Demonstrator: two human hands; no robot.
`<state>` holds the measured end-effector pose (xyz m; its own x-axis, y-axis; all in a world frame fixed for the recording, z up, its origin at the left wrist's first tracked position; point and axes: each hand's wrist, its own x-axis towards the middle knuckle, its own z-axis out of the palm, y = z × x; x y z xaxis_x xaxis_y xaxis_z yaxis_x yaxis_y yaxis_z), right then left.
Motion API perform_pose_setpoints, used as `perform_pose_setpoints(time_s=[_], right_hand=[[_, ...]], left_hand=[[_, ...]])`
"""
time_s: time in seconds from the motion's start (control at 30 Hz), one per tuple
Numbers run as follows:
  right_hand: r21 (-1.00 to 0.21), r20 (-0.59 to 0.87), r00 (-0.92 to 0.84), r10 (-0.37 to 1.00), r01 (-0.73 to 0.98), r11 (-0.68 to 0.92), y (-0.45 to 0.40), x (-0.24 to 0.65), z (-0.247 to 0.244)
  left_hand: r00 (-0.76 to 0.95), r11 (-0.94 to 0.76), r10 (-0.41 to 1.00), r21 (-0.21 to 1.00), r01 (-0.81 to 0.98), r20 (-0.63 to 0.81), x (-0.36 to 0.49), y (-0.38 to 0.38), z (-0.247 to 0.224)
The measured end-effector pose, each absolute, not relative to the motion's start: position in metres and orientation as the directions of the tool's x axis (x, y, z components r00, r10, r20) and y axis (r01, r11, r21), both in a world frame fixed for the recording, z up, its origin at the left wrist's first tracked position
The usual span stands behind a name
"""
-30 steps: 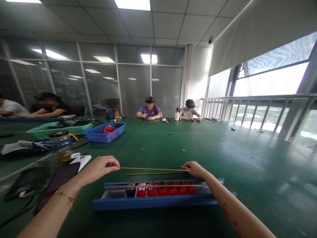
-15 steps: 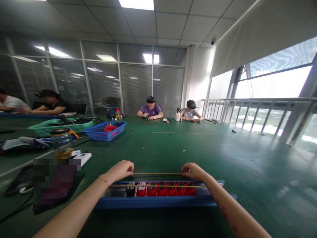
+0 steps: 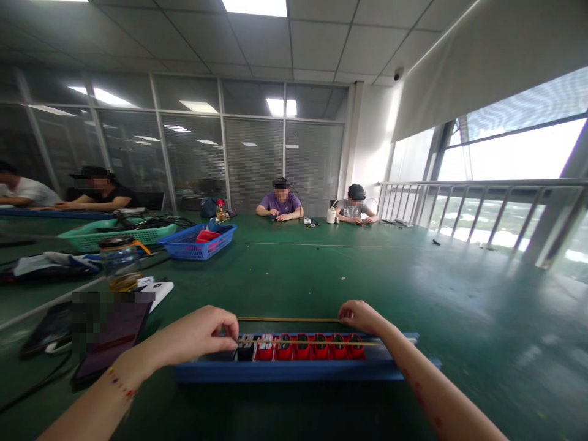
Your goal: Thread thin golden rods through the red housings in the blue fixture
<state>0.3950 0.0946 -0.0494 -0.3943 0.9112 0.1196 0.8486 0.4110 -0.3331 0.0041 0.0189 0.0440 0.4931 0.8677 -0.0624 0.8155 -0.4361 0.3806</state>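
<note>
A blue rail tray (image 3: 294,372) lies across the table in front of me, with a row of red holders (image 3: 302,350) and one black holder (image 3: 245,353) inside. One thin yellowish stick (image 3: 312,342) lies lengthwise over the holders. My left hand (image 3: 219,331) pinches that stick's left end. Behind the tray, a second thin stick (image 3: 289,319) lies parallel to it. My right hand (image 3: 361,316) has its fingers closed on this rear stick's right end.
At the left are a blue basket (image 3: 197,245) with a red box, a green basket (image 3: 114,236) holding cables, a glass jar (image 3: 120,266) and a phone (image 3: 114,337). People sit at the far side and far left.
My left hand has let go of the rear stick's left end and moved back toward me, onto the left end of the stick over the holders. My right hand stays nearly in place.
</note>
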Motion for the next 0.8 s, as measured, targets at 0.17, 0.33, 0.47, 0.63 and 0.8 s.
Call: perform_pose_setpoints(time_s=[0.17,0.33,0.47,0.63,0.8], right_hand=[[-0.327,0.131,-0.402,0.906,0.846,0.422,0.094,0.394,-0.050],[-0.337,0.136,-0.401,0.906,0.841,0.423,0.095,0.396,-0.052],[-0.354,0.125,-0.390,0.912,0.842,0.408,0.096,0.396,-0.052],[-0.393,0.137,-0.336,0.932,0.845,0.362,0.097,0.396,-0.049],[-0.411,0.158,-0.307,0.939,0.844,0.345,0.094,0.394,-0.047]], left_hand=[[0.483,-0.473,0.875,0.287,0.833,0.038,0.004,0.018,0.033],[0.532,-0.524,0.845,0.273,0.807,0.050,0.007,0.019,0.036],[0.529,-0.546,0.838,0.218,0.809,0.135,-0.004,0.020,0.059],[0.486,-0.514,0.854,0.156,0.843,0.187,-0.021,0.037,0.070],[0.487,-0.499,0.867,0.174,0.849,0.107,-0.009,0.058,0.035]])
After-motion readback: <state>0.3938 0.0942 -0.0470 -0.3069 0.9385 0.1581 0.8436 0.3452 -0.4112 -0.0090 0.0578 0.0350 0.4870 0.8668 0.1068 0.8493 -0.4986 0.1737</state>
